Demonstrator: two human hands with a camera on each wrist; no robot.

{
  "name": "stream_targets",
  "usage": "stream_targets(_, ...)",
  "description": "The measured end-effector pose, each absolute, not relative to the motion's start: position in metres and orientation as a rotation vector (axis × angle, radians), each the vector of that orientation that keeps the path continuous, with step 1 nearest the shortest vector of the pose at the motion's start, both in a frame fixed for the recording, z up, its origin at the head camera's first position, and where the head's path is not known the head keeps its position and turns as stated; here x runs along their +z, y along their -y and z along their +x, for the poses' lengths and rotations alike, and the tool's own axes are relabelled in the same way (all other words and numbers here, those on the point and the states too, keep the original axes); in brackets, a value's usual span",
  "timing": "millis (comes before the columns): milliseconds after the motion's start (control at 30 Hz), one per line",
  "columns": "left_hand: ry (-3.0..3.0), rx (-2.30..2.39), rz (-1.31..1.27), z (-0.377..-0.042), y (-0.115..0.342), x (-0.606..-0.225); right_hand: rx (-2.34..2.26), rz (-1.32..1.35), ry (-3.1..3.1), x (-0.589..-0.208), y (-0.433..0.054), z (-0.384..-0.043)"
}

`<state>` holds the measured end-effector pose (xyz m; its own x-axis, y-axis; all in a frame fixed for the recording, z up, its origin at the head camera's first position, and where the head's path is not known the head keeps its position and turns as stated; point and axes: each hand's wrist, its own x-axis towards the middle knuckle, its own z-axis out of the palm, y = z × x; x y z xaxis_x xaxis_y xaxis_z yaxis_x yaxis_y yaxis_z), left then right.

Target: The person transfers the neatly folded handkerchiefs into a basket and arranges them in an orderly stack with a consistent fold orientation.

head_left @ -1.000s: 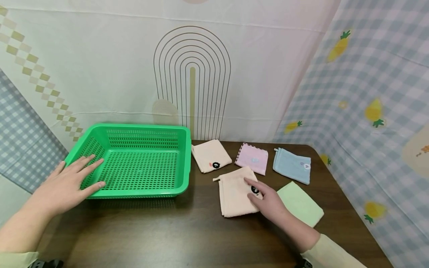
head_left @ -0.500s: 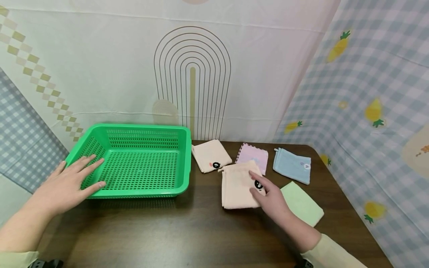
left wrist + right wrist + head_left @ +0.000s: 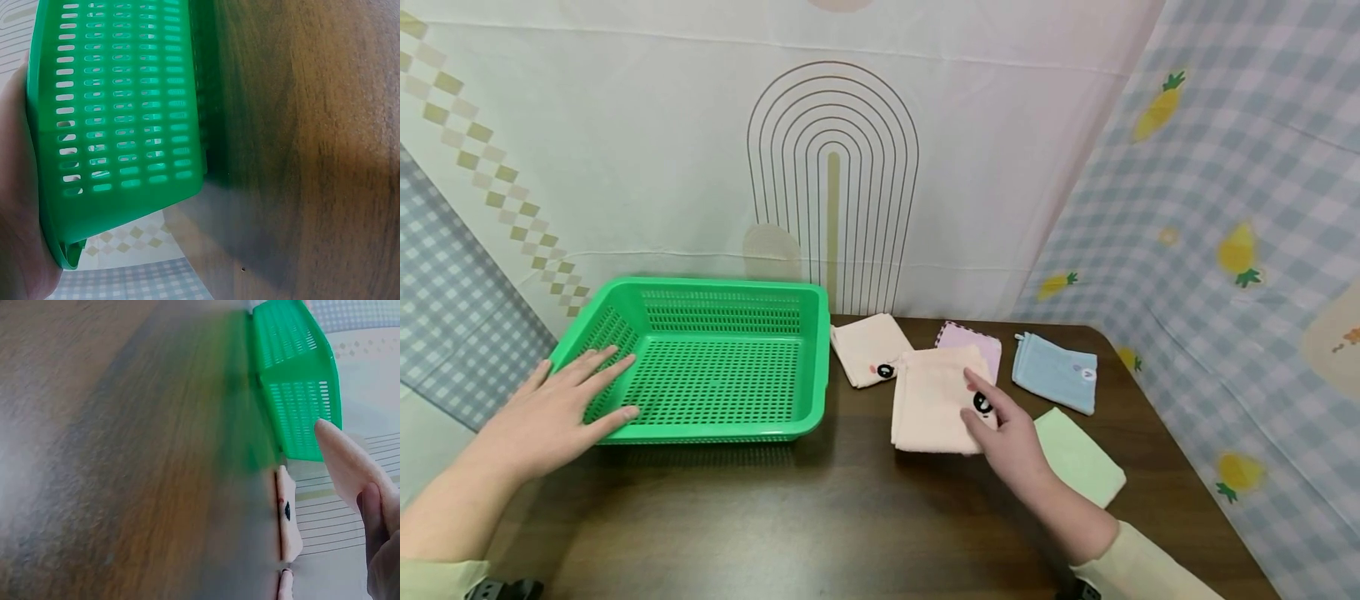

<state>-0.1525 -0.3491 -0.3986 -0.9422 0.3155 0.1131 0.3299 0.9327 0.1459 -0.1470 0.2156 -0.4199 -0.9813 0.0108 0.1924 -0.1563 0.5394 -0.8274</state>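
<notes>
My right hand (image 3: pixel 1017 446) pinches a folded cream small towel (image 3: pixel 934 408) by its right side, thumb and fingers near its black embroidered eye. The towel is raised off the table; in the right wrist view the cream towel (image 3: pixel 350 464) appears edge-on, well above the wood. My left hand (image 3: pixel 553 421), fingers straight and spread, rests on the left front corner of a green plastic basket (image 3: pixel 715 432). Bare slotted floor shows inside the basket. Up close in the left wrist view, the palm lies along the basket's rim (image 3: pixel 36 94).
Behind the held towel lie another cream towel (image 3: pixel 868 346), partly overlapped, and a lilac towel (image 3: pixel 958 336). Farther right are a blue towel (image 3: pixel 1052 371) and a green towel (image 3: pixel 1078 458). A patterned cloth backdrop (image 3: pixel 1000 167) rises behind the dark wooden table (image 3: pixel 737 517).
My right hand has lifted the cream towel and shifted it back, so it now overlaps the lilac towel and the other cream one in the head view. The left hand stays on the basket.
</notes>
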Motion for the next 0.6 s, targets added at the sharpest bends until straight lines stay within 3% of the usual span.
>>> stream_targets(600,2.995,-0.239,-0.517,-0.153,0.351,-0.399,1.538,0.188,2.479,-0.403,-0.194,-0.149)
